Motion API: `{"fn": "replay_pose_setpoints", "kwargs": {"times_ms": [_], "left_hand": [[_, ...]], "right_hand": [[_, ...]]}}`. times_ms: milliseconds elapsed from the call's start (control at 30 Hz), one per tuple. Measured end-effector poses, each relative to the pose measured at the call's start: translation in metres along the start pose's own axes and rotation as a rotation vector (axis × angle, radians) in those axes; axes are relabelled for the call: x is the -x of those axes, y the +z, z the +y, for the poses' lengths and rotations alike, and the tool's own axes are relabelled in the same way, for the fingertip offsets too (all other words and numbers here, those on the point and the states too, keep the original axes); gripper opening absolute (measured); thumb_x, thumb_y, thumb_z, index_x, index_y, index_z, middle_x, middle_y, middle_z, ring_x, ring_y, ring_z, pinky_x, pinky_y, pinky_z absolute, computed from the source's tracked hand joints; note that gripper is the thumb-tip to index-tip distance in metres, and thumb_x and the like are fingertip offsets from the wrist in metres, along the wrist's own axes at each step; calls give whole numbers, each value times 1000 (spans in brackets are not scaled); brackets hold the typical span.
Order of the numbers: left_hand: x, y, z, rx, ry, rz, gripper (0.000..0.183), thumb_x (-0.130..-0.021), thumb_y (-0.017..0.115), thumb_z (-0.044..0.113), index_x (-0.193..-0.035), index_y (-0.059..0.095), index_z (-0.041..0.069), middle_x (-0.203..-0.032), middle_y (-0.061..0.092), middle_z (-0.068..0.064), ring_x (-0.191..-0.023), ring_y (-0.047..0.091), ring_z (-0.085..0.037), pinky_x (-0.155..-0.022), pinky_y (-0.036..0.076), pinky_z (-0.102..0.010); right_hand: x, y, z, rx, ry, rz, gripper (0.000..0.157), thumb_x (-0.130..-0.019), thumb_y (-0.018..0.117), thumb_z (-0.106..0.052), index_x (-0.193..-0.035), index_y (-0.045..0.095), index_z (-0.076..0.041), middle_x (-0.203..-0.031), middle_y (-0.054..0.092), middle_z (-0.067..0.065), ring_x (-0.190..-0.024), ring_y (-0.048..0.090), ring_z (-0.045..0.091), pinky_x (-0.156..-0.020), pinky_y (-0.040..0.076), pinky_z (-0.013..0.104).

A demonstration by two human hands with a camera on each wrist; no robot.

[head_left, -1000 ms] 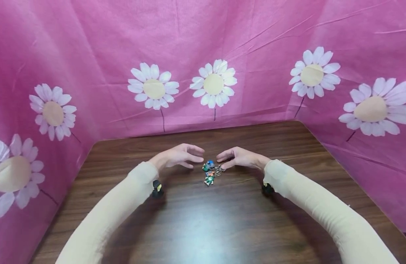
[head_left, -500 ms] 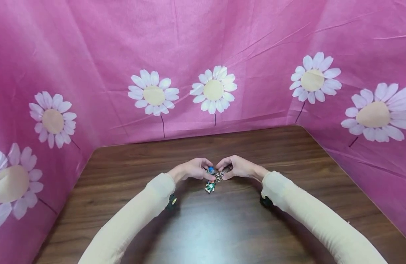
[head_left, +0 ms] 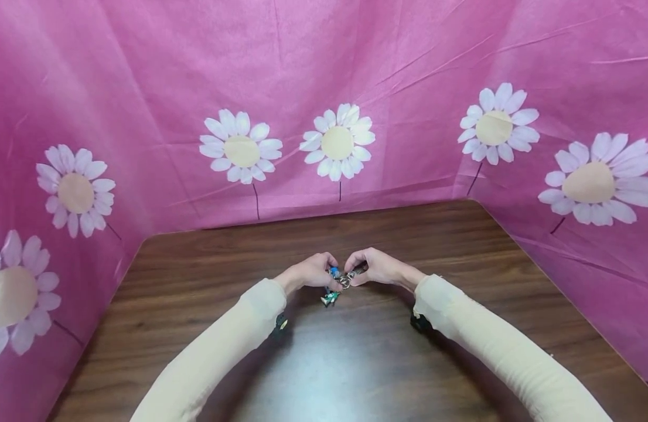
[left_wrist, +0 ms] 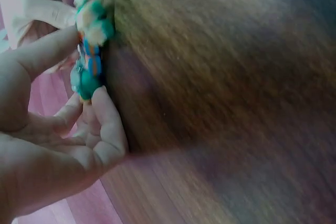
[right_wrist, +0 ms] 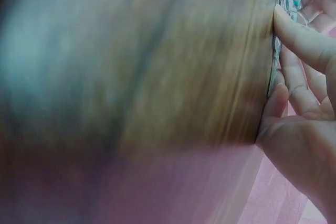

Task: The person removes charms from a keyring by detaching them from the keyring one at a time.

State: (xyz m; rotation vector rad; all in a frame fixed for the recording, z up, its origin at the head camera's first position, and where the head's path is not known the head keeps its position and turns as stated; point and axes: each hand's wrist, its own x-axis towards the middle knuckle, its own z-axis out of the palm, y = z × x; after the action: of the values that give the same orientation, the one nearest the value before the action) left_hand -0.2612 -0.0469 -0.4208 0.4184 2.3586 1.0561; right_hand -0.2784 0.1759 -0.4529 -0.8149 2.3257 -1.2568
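In the head view a keychain with small coloured figures and metal rings (head_left: 345, 282) lies between both hands near the middle of the table. My left hand (head_left: 311, 272) pinches its figure end, thumb on one side and fingers on the other. A green-and-white figure (head_left: 330, 299) sticks out below that thumb, and a blue piece (head_left: 334, 272) shows above it. My right hand (head_left: 381, 267) pinches the metal end beside the rings. The left wrist view shows a green charm (left_wrist: 89, 83) against the fingertips. Metal parts (right_wrist: 277, 45) run along the right fingers in the right wrist view, partly hidden.
The brown wood-grain table (head_left: 440, 363) reaches back to a pink cloth (head_left: 408, 47) printed with white daisies, which hangs on the left, back and right. Dark devices (head_left: 421, 322) sit under the wrists.
Both hands were apart from the keychain at first; they have come in and taken hold of it. Since half a second ago, the green figure has tilted and shifted slightly left.
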Motion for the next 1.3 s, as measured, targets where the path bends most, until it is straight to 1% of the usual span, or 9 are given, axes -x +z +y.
{"fn": "replay_pose_setpoints", "kwargs": {"times_ms": [200,367,500,600,700,867,1100,1167,1300], "left_hand": [[-2,-3,3,-1,11,22,38,-77,87,8,-103,60,1,-85,63,-3,-79,62,-15,-78,50,-29],[-1,-5,-2,112,-2,27,25,-81,80,-1,-94,58,1,-78,65,-5,-71,61,-15,-67,49,-26],[-1,-5,-5,168,14,30,22,-83,76,-6,-94,58,-1,-78,67,-8,-70,64,-15,-65,52,-25],[0,-4,-6,135,53,48,25,-83,75,-5,-101,59,-3,-83,66,-8,-72,67,-16,-69,56,-27],[2,-2,-6,47,74,74,25,-83,76,0,-104,63,-1,-83,68,-4,-73,68,-14,-73,55,-28],[8,1,-9,-58,74,73,8,-86,77,10,-91,73,5,-74,73,1,-69,68,-10,-76,53,-26],[10,-6,-12,110,78,19,7,-91,74,10,-91,73,2,-78,75,-6,-72,72,-13,-66,53,-24],[11,-9,-12,142,83,-12,8,-93,72,9,-94,72,1,-80,75,-7,-74,71,-14,-65,55,-26],[19,-16,-11,229,106,-76,14,-96,68,10,-103,70,-2,-92,74,-15,-82,71,-19,-75,61,-38]], "right_hand": [[-2,-1,-6,54,13,23,22,-84,82,-2,-102,70,-4,-98,72,3,-96,63,20,-89,52,37],[-3,-1,-7,87,28,25,20,-83,83,-4,-99,71,-6,-96,72,0,-94,62,18,-87,51,35],[-4,-2,-8,114,35,14,20,-83,83,-6,-100,72,-7,-97,72,-2,-96,62,18,-90,51,37],[-4,-3,-9,144,33,25,19,-83,84,-9,-98,72,-9,-97,71,-2,-97,62,17,-93,50,38],[-3,-2,-8,170,39,36,16,-83,84,-9,-93,72,-11,-96,70,-2,-96,60,17,-92,49,37],[-1,2,-6,154,38,15,13,-82,84,-10,-86,71,-10,-94,66,0,-91,58,17,-84,48,33],[-3,-1,-9,132,34,22,12,-83,85,-14,-87,73,-13,-95,71,-2,-93,61,16,-87,49,32],[-3,-2,-11,82,36,16,11,-86,82,-13,-88,72,-11,-106,72,4,-103,64,21,-94,50,36],[-1,-3,-16,-82,32,17,9,-92,76,-10,-96,69,-5,-124,69,14,-120,61,29,-106,44,44]]}}
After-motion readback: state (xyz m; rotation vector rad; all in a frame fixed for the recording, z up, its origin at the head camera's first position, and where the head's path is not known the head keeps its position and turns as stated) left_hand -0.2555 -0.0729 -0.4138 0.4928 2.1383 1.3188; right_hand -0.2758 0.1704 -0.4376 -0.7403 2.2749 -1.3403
